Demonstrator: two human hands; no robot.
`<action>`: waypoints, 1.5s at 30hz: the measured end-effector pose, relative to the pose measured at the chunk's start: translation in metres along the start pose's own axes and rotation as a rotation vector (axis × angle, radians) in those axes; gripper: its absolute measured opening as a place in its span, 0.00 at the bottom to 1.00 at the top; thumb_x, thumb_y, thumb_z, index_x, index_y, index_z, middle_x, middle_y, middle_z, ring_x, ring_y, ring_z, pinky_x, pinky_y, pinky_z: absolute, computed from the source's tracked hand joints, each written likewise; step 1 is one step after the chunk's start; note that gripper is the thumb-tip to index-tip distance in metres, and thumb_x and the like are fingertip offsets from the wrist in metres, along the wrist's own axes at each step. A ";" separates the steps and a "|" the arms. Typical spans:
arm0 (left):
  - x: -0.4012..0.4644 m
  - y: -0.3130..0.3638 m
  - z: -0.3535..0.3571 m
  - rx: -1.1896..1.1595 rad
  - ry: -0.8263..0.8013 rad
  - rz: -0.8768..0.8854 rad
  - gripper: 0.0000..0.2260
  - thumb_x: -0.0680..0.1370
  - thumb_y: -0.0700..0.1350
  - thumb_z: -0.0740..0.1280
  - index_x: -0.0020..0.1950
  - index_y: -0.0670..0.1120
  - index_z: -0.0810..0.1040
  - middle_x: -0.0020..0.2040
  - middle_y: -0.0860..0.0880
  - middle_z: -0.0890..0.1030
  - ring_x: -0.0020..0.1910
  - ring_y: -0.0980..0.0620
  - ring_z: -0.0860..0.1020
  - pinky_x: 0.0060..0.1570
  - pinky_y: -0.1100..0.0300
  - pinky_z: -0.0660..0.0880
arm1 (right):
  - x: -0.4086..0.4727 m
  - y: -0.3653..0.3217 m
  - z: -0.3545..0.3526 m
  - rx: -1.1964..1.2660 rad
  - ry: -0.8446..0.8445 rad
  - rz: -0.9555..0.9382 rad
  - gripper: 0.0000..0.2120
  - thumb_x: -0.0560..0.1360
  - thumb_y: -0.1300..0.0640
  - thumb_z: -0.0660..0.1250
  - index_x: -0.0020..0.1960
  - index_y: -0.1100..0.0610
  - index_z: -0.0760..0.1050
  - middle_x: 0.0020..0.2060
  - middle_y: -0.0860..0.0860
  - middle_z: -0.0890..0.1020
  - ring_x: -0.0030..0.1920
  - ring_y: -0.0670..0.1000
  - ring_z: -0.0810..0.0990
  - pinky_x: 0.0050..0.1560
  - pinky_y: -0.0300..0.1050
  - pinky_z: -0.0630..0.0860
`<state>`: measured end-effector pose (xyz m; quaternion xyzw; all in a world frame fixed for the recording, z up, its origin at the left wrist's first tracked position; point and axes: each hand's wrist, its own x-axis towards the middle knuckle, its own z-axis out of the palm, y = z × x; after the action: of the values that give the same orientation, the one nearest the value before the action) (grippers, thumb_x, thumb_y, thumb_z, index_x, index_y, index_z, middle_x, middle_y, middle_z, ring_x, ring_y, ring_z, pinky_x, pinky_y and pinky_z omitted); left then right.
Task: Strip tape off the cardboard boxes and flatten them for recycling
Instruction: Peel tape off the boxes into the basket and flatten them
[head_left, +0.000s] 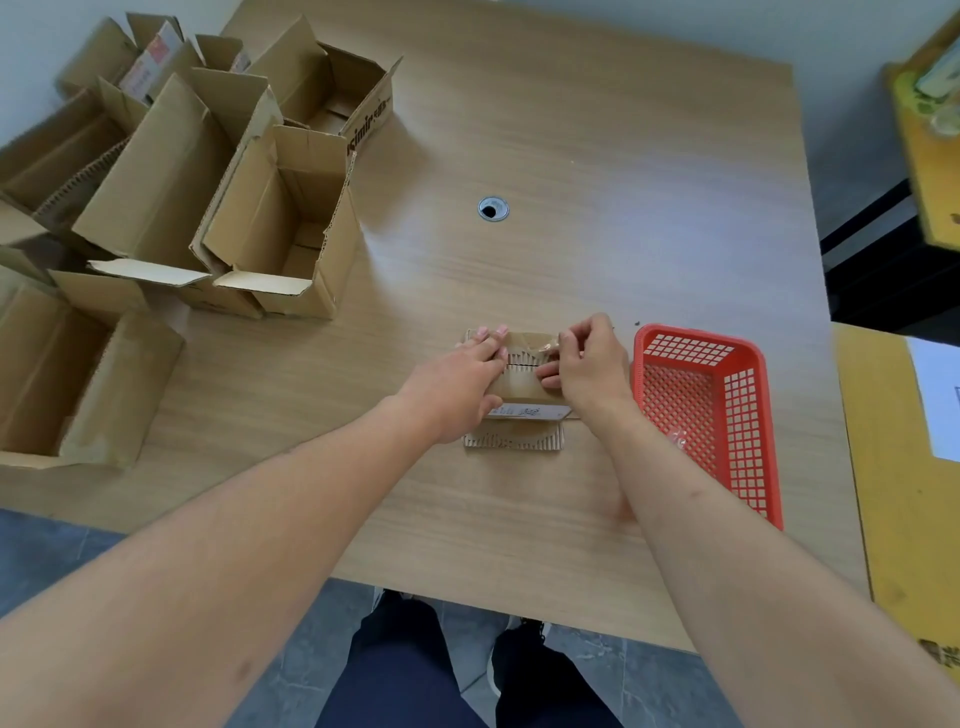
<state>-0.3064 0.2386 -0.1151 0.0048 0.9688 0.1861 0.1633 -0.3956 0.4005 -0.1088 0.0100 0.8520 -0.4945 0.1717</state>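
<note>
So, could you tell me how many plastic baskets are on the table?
1: the red basket lies just right of the right hand and the small box; none seems hidden.

My left hand (470, 376) covered the left part of the small box (519, 395), and my right hand (582, 364) hid its right edge, so I could not tell how far the tape (545, 345) ran. The label (524, 413) print was too small to read. The boxes (156, 182) at left were cut off by the frame's edge. A clear scrap in the basket (701, 410) was too faint to identify. The yellow object (930, 130) at top right was blurred and cropped.
</note>
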 end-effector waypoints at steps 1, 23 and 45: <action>0.000 0.001 0.000 -0.003 0.003 0.000 0.29 0.84 0.50 0.63 0.82 0.44 0.57 0.84 0.52 0.44 0.82 0.52 0.45 0.79 0.53 0.57 | -0.002 0.000 -0.002 -0.001 -0.001 -0.015 0.06 0.84 0.60 0.61 0.48 0.55 0.69 0.39 0.57 0.85 0.32 0.52 0.86 0.35 0.51 0.85; -0.001 0.002 -0.001 -0.021 -0.019 0.000 0.30 0.84 0.49 0.64 0.82 0.42 0.56 0.84 0.50 0.44 0.82 0.51 0.44 0.78 0.54 0.56 | -0.006 0.024 -0.003 -0.451 -0.151 -0.587 0.12 0.76 0.66 0.71 0.54 0.54 0.87 0.52 0.51 0.83 0.50 0.53 0.81 0.55 0.53 0.78; 0.000 0.006 -0.004 -0.077 -0.035 -0.032 0.25 0.86 0.48 0.57 0.82 0.42 0.57 0.84 0.49 0.45 0.82 0.50 0.44 0.79 0.55 0.50 | 0.003 -0.002 -0.008 -0.647 -0.017 -0.240 0.04 0.82 0.56 0.66 0.49 0.54 0.77 0.48 0.53 0.83 0.52 0.56 0.79 0.48 0.48 0.71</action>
<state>-0.3079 0.2428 -0.1089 -0.0135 0.9580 0.2204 0.1831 -0.4011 0.4056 -0.1040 -0.1493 0.9583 -0.2156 0.1138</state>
